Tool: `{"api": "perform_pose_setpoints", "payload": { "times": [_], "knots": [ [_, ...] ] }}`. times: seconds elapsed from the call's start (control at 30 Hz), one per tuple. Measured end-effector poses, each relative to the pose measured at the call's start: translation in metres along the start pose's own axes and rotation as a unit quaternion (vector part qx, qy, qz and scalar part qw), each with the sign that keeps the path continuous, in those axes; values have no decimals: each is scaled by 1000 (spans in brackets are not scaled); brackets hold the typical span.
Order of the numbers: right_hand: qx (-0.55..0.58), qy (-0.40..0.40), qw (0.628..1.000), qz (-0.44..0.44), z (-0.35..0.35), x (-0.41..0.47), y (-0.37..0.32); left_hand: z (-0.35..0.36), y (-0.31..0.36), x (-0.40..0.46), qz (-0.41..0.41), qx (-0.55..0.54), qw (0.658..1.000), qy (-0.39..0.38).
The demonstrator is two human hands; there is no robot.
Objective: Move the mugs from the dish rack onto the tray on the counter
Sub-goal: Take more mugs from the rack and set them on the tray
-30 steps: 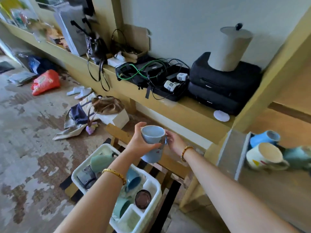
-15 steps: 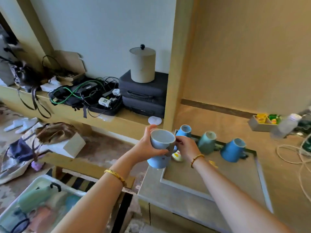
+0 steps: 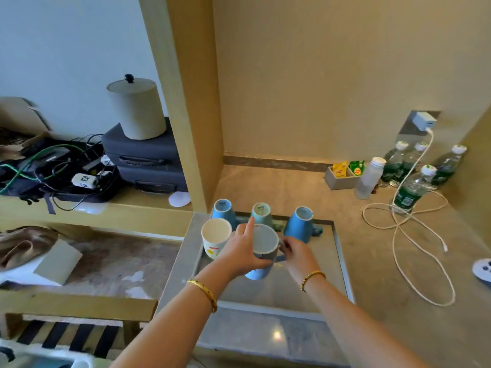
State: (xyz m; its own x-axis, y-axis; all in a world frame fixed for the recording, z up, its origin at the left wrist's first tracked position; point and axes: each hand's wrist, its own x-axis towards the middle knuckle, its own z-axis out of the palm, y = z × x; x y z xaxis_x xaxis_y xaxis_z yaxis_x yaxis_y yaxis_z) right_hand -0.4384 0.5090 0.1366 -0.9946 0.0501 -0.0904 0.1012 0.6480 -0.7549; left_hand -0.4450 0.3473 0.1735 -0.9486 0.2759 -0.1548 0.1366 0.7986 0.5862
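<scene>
Pale blue ceramic, the held mug [image 3: 261,251] is in the lower middle of the frame, above the grey tray [image 3: 342,264] on the counter [image 3: 372,261]; whether its base touches the tray I cannot tell. The left hand [image 3: 240,252] grasps the mug body from the left side, with the index finger pointing up along the rim. The right hand [image 3: 296,254] pinches the handle on the right side of the mug.

Four other mugs stand on the far part of the tray. The white mug [image 3: 215,237] is just left of the held mug. Behind them are a blue mug [image 3: 224,212], a teal mug [image 3: 262,213] and a second blue mug [image 3: 300,224], in a row from left to right.

At the right of the frame, water bottles [image 3: 410,188] stand on the counter, and a white cable [image 3: 414,235] lies in loops near them. A corner of the white dish rack [image 3: 39,354] shows at the lower left edge.
</scene>
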Motion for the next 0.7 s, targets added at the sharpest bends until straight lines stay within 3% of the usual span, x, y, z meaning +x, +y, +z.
{"api": "perform_pose_setpoints", "payload": {
  "times": [0.27,0.7],
  "knots": [
    [-63,-22,997,42,-21,24,26,6,16,53,44,183,981,-54],
    [-95,-75,992,35,-8,51,41,15,0,73,31,211,974,-75]
  ]
}}
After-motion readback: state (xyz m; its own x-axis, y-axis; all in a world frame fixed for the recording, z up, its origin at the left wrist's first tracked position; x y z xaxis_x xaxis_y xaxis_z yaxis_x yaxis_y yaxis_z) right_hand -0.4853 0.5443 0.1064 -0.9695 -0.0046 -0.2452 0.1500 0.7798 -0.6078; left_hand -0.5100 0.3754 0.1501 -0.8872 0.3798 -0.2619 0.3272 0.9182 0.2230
